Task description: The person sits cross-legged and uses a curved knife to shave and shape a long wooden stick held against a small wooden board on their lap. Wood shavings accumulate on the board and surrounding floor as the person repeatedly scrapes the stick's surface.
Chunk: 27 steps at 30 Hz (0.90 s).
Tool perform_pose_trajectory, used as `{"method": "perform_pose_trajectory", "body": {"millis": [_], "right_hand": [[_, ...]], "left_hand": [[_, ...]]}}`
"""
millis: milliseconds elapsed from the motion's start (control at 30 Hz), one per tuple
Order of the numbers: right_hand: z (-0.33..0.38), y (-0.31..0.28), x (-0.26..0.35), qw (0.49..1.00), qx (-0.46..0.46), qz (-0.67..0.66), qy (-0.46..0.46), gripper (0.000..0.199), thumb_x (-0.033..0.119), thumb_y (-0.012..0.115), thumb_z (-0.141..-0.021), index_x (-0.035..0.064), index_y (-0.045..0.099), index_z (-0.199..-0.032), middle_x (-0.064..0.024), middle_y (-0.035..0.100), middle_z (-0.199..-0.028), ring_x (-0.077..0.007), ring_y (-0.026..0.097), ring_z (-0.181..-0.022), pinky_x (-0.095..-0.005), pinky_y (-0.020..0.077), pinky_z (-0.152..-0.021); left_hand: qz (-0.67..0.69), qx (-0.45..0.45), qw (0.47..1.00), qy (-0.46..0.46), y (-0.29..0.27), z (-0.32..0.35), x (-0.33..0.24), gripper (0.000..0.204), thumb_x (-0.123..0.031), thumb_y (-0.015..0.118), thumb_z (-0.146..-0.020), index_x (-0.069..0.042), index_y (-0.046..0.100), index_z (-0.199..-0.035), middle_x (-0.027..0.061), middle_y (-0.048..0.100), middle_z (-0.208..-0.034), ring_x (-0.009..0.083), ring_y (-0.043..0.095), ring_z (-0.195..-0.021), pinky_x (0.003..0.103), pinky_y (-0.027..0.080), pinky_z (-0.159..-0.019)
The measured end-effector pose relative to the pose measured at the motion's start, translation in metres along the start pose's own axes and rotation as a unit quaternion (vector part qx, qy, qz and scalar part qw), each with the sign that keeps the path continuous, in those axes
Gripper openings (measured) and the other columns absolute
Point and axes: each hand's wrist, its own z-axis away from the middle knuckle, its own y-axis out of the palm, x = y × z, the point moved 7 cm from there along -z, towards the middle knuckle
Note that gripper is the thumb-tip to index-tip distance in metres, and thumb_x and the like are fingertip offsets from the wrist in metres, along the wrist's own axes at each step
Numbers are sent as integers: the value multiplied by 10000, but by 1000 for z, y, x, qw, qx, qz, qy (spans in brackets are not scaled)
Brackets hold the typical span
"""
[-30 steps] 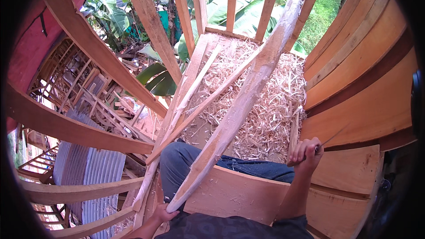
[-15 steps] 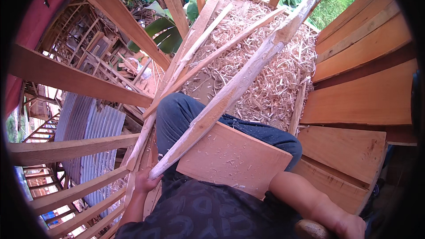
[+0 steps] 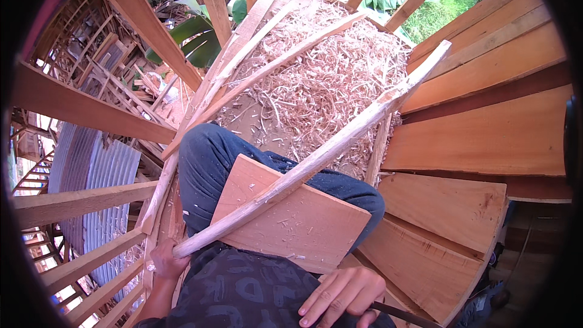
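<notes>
A long, pale, debarked pole (image 3: 316,159) slants from lower left to upper right across my lap. My left hand (image 3: 167,259) is closed round its lower end, beside my hip. Under the pole, a flat wooden board (image 3: 297,222) lies tilted across my thighs, dotted with small chips. My right hand (image 3: 343,296) is in front of my belly, below the board and apart from the pole. Its fingers bend over a thin dark bar-like tool (image 3: 405,314) that runs out to the lower right; the end under the hand is hidden.
Curly wood shavings (image 3: 322,79) heap the floor ahead. Long wooden strips (image 3: 234,67) lean at my left beside slatted railing posts (image 3: 91,197). Wide upright planks (image 3: 480,133) wall the right side. Beyond the railing are corrugated sheets (image 3: 106,188) and banana leaves (image 3: 200,39).
My right hand has come from the far lower right to in front of my belly. The pole's upper end has swung lower, and the view has shifted to the right.
</notes>
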Motion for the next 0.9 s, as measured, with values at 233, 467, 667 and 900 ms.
{"method": "perform_pose_trajectory", "body": {"millis": [233, 467, 667, 900], "right_hand": [[110, -51, -15, 888, -459, -15, 6, 545, 389, 457, -943, 77, 352, -509, -58, 437, -488, -146, 425, -366, -247, 347, -337], [141, -108, -14, 734, -547, 357, 186, 629, 602, 465, -866, 90, 350, -519, 15, 360, -440, -62, 311, -361, -220, 241, -333], [123, -148, 5, 496, -466, 619, 393, 563, 461, 604, -836, -41, 536, -591, -154, 505, -485, -285, 486, -428, -400, 364, -446], [115, -179, 0, 391, -405, 675, 477, 622, 530, 563, -825, -59, 609, -632, -245, 557, -569, -384, 600, -573, -446, 473, -545]], "left_hand": [[129, 73, 989, 5, 4, -9, -11, 536, -531, 698, -675, -16, 583, -767, 162, 569, -675, 370, 587, -662, 433, 441, -590], [224, 272, 934, -53, 27, -8, -1, 389, -355, 664, -736, 10, 617, -863, 210, 609, -745, 379, 615, -729, 410, 473, -646], [215, 263, 939, -60, 34, -2, 5, 367, -331, 686, -715, -5, 621, -871, 207, 610, -707, 370, 629, -697, 391, 480, -617], [142, 180, 973, -9, 39, 2, 7, 324, -364, 708, -713, -63, 614, -786, 186, 578, -629, 369, 604, -607, 410, 457, -535]]}}
